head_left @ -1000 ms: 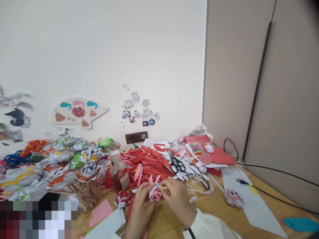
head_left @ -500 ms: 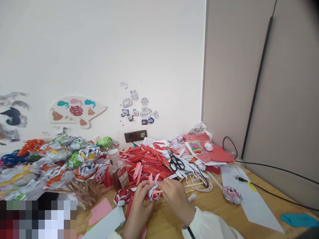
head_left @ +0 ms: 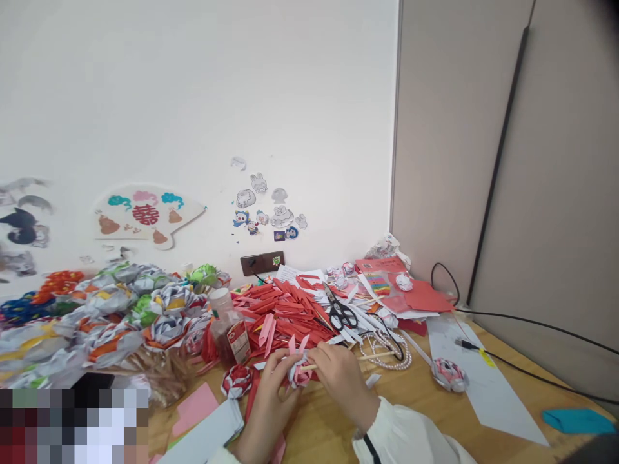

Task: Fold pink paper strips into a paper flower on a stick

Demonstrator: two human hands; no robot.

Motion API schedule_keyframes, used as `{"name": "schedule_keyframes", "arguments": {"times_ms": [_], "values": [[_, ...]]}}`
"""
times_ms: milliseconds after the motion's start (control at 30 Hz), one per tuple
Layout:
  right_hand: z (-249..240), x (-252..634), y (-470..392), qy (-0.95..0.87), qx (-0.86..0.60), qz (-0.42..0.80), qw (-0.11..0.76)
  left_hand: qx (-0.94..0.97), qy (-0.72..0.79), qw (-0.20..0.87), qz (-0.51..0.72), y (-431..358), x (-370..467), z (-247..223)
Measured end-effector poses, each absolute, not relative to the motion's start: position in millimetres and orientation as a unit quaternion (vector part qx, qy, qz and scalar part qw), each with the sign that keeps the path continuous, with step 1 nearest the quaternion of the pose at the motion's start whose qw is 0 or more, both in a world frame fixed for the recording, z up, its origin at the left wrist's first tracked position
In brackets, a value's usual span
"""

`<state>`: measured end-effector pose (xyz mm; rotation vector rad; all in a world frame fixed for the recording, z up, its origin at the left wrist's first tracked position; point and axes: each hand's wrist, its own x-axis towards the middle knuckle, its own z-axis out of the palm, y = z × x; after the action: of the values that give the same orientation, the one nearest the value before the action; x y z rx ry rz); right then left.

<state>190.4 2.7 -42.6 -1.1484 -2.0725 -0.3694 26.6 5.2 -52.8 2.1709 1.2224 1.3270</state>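
A pink and white folded-paper flower (head_left: 298, 375) is held between my hands, with two pink strips sticking up from it. My left hand (head_left: 271, 393) grips its left side. My right hand (head_left: 342, 380) is closed on a thin wooden stick (head_left: 370, 359), whose left end meets the flower and whose other end points right. Behind my hands lies a heap of red folded paper strips (head_left: 285, 306). Black-handled scissors (head_left: 341, 314) rest on white strips. A red and white paper flower (head_left: 236, 380) sits left of my left hand.
Many paper flowers (head_left: 111, 299) and a bottle (head_left: 223, 332) stand at the left. A pearl string (head_left: 401, 361), another paper flower (head_left: 449, 375), a black cable (head_left: 527, 377) and a blue piece (head_left: 578, 421) are at the right. White sheets (head_left: 207, 435) lie front left.
The view has shifted very slightly. My hands stay on the flower and stick; the flower looks turned a little, its pink strips standing slightly differently.
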Motion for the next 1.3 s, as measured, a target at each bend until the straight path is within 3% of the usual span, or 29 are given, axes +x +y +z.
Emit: {"name": "schedule_keyframes", "arguments": {"times_ms": [267, 533, 733, 900, 1033, 1300], "values": [[-36, 193, 0, -0.796, -0.434, -0.053, 0.418, 0.744, 0.421, 0.166, 0.491, 5, 30, -47], [-36, 195, 0, -0.811, -0.433, -0.072, 0.387, 0.738, 0.416, 0.188, 0.497, 3, 30, -48], [-27, 195, -7, -0.756, -0.458, 0.013, 0.467, 0.697, 0.415, 0.207, 0.547, 7, 31, -47], [-24, 192, -9, -0.740, -0.470, 0.058, 0.477, 0.675, 0.404, 0.261, 0.559, 5, 32, -48], [-25, 192, -8, -0.731, -0.476, 0.050, 0.485, 0.696, 0.388, 0.291, 0.530, 6, 30, -54], [-27, 194, -5, -0.742, -0.483, 0.013, 0.466, 0.724, 0.406, 0.225, 0.510, 6, 26, -56]]}}
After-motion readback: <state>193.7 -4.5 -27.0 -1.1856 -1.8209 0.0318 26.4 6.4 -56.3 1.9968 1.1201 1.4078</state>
